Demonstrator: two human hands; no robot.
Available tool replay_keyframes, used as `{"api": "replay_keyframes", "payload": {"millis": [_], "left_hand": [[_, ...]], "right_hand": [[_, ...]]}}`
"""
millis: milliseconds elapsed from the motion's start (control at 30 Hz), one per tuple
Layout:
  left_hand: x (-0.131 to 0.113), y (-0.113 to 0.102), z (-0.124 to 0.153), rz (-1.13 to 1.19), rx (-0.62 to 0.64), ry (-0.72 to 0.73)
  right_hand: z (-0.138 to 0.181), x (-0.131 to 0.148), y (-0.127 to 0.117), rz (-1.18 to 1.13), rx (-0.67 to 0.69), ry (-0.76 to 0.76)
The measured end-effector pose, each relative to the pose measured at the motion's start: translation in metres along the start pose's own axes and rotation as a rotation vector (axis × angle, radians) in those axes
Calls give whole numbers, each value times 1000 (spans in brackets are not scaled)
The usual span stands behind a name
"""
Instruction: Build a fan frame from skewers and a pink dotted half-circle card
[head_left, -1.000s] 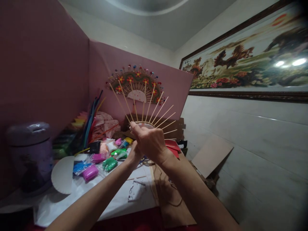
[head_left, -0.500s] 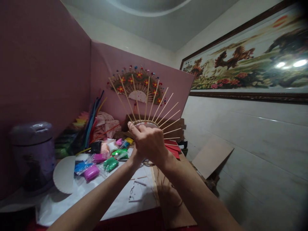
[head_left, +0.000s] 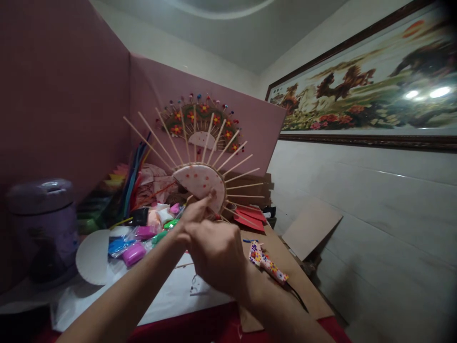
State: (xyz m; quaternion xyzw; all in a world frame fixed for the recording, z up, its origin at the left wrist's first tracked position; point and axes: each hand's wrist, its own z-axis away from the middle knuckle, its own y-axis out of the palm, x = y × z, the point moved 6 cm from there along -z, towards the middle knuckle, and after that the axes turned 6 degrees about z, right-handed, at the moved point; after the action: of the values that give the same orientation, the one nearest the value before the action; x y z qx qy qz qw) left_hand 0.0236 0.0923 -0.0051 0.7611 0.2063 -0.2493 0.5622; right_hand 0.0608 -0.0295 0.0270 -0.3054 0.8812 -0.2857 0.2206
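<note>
My left hand (head_left: 195,213) holds up a fan (head_left: 200,178) made of a pale, spotted half-disc with several wooden skewers spreading from its rim. The thumb and fingers pinch the disc's lower edge. Just below and in front of it is my right hand (head_left: 217,257), with its back to the camera and its fingers curled under. What those fingers hold is hidden. Both hands are raised above the table.
A finished decorated fan (head_left: 202,119) hangs on the pink board. On the table lie coloured clay packets (head_left: 134,252), a white paper disc (head_left: 91,257), a patterned glue gun (head_left: 267,262), red paper pieces (head_left: 250,218) and pipe cleaners (head_left: 134,178). A purple container (head_left: 43,224) stands at the left.
The fan has tilted up so that its half-disc faces me. My right hand has dropped below it, uncovering the glue gun.
</note>
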Motion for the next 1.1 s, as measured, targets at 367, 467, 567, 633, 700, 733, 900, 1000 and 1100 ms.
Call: {"api": "replay_keyframes", "payload": {"millis": [367,467,567,633,700,733,900,1000,1100], "left_hand": [[-30,10,5,242,96,-155],[-20,10,6,238,93,-229],[-16,11,7,228,112,-253],[-16,12,7,224,120,-254],[-17,12,8,215,124,-260],[-17,12,8,210,128,-268],[-13,12,8,232,147,-318],[-11,9,7,248,160,-349],[-9,5,6,244,119,-388]], "right_hand": [[66,-65,25,-56,-261,526],[47,-70,28,-319,-251,524],[35,-77,41,-745,-164,595],[34,-85,46,-879,-166,664],[35,-96,49,-918,-215,716],[36,-102,50,-933,-245,736],[32,-120,53,-932,-373,796],[29,-121,51,-919,-385,807],[30,-122,45,-912,-439,843]]}}
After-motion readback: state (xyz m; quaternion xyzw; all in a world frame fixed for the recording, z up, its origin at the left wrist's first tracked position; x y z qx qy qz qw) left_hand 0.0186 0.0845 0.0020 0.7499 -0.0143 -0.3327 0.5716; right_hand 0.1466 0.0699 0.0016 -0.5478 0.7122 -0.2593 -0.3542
